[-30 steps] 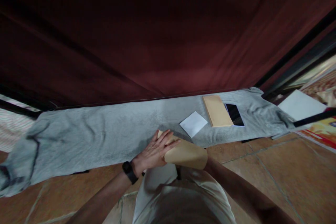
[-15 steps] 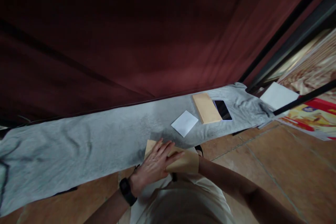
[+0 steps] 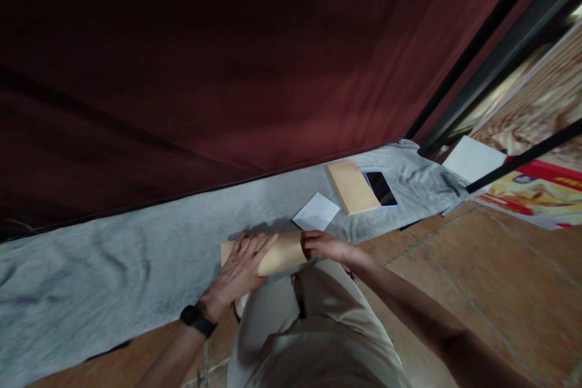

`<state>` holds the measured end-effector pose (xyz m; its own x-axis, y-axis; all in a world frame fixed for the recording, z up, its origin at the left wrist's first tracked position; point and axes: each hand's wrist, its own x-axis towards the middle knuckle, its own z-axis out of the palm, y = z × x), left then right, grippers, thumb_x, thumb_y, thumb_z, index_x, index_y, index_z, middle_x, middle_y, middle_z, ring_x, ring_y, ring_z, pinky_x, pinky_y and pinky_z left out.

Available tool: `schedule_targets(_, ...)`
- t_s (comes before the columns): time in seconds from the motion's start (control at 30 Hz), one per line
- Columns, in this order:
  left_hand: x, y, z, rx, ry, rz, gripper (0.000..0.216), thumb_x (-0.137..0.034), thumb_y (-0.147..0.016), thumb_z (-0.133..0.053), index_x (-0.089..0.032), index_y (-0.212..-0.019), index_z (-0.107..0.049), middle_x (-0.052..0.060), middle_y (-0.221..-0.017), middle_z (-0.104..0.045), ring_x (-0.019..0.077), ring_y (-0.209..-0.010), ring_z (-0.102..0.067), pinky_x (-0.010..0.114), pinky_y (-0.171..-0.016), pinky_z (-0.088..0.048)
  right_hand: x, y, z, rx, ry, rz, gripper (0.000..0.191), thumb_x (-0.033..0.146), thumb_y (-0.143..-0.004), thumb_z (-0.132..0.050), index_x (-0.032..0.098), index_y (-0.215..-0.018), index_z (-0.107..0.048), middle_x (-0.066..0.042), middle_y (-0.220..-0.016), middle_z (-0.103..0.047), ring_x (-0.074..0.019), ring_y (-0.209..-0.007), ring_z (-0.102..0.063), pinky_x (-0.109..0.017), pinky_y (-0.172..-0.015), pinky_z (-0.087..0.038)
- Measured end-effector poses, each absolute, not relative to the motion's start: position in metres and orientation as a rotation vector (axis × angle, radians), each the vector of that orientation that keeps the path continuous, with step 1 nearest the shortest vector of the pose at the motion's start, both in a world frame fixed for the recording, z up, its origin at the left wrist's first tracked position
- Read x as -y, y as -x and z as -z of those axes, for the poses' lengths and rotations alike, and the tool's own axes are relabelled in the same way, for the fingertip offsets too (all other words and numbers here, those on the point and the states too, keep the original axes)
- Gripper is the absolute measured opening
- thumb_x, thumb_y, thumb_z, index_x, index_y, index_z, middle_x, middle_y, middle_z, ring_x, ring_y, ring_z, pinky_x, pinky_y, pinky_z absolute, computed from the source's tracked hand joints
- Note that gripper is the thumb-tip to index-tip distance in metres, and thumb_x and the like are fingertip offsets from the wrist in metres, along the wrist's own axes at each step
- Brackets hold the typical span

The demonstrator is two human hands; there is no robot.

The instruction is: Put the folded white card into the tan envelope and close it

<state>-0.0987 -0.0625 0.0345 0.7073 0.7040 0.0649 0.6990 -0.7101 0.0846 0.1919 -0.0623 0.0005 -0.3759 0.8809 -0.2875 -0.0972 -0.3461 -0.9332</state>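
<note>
Along the near edge of the surface (image 3: 173, 242), the left hand (image 3: 240, 264), grip open flat, lies over a tan paper packet (image 3: 284, 250) whose right end meets the right hand's (image 3: 324, 245) curled grip, closed or not I can't tell, with a white square (image 3: 317, 212), tan block (image 3: 353, 187) and phone (image 3: 381, 188) beyond.

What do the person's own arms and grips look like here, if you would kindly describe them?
The left grip and right grip are ungloved, five-fingered human hands. The left forearm wears a black wristband, possibly a watch, at the wrist; nothing worn shows on the right forearm. No sleeves, cables or markings are visible on either.
</note>
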Motion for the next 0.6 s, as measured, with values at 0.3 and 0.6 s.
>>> schedule_targets(0.3, 0.051, 0.118, -0.022, -1.334, -2.652, -0.25, 0.108, -0.027, -0.075, -0.071, -0.024, -0.163, -0.008, 0.014, -0.139, -0.055, 0.0347, -0.131, -0.052, 0.054, -0.118, -0.031, 0.009, -0.26, 0.007, 1.696, 1.907, -0.575, 0.044, 0.022, -0.09, -0.057, 0.014, -0.133, -0.06, -0.016, -0.126, -0.065, -0.0272, -0.119, -0.059, -0.042, -0.106, -0.045)
schedule_targets(0.6, 0.057, 0.144, -0.015, -1.434, -2.572, -0.254, 0.112, -0.034, -0.075, -0.073, -0.025, -0.163, -0.006, 0.014, -0.142, -0.052, 0.0365, -0.135, -0.048, 0.056, -0.117, -0.032, -0.022, -0.234, -0.01, 1.987, 2.393, -0.365, 0.061, 0.029, -0.085, -0.068, 0.012, -0.142, -0.053, -0.021, -0.136, -0.058, -0.0319, -0.126, -0.056, -0.04, -0.105, -0.044)
